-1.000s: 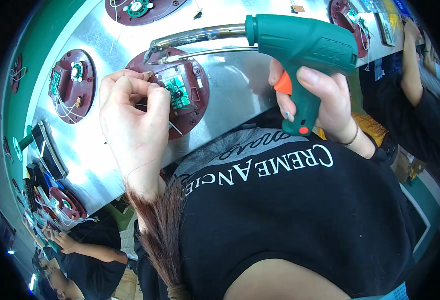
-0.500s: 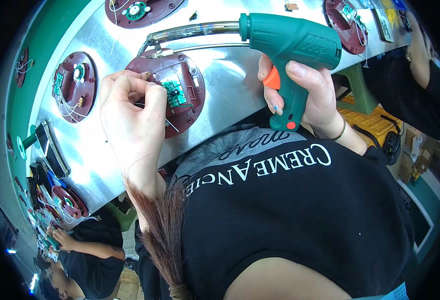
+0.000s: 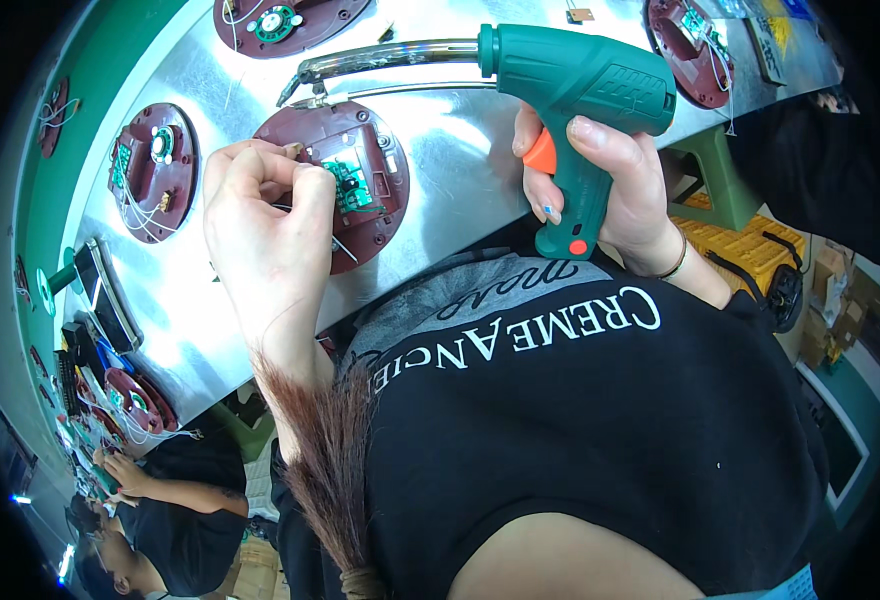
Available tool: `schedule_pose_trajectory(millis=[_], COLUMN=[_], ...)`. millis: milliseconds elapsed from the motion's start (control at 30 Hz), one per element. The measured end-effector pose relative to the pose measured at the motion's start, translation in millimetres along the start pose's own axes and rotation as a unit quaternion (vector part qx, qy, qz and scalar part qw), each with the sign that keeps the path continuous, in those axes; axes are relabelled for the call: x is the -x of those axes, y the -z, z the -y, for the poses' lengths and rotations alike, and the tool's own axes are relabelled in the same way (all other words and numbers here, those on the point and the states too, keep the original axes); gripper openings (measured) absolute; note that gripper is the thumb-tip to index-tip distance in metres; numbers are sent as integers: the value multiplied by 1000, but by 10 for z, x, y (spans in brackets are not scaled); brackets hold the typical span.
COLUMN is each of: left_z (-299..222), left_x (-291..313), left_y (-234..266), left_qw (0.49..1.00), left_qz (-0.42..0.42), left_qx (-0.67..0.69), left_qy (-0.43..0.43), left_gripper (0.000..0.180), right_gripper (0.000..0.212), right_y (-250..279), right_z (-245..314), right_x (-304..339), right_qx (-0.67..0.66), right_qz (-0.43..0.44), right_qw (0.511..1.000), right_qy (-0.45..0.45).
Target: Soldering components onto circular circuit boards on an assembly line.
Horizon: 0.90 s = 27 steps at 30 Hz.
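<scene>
My right hand (image 3: 640, 190) grips a green soldering gun (image 3: 580, 75) by its handle, a finger at the orange trigger. The gun's long metal barrel (image 3: 390, 60) points left, and its bent tip is above the far edge of a round maroon plastic housing (image 3: 385, 235). On that housing sits a green circuit board (image 3: 352, 185). My left hand (image 3: 265, 220) is closed in a pinch over the housing's left side, beside the board. What the fingertips hold is hidden by the hand.
More maroon housings with boards and white wires lie on the metal table: one at left (image 3: 150, 175), one at the far edge (image 3: 290, 22), one at far right (image 3: 690, 50). A dark tray (image 3: 108, 300) stands at the left edge. A co-worker (image 3: 185, 510) sits at lower left.
The soldering gun has shifted very slightly to the left. My left hand keeps its pinch in nearly the same place. Another person's arm at the upper right has mostly left the view.
</scene>
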<state>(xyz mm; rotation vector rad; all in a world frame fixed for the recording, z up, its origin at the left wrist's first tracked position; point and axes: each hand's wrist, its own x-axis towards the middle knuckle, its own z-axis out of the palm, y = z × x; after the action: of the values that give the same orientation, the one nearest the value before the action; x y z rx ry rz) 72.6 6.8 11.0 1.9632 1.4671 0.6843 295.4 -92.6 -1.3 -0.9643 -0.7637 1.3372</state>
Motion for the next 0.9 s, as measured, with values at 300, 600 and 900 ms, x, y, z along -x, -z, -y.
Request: schedule_pose_trajectory(millis=[300, 600, 900], left_z=[-13, -79, 99], left_x=[7, 26, 301], left_y=[-18, 92, 379], left_qw=[1000, 998, 938], left_qz=[-5, 1, 53], left_qx=[2, -21, -151], left_qy=[-1, -61, -308], left_gripper=[7, 8, 35], right_gripper=[39, 38, 29], right_y=[33, 56, 92], right_z=[-22, -44, -3], right_x=[7, -8, -6], right_qx=[46, 44, 11], right_qz=[13, 22, 13], right_qw=[999, 999, 1000], right_qy=[-1, 7, 11])
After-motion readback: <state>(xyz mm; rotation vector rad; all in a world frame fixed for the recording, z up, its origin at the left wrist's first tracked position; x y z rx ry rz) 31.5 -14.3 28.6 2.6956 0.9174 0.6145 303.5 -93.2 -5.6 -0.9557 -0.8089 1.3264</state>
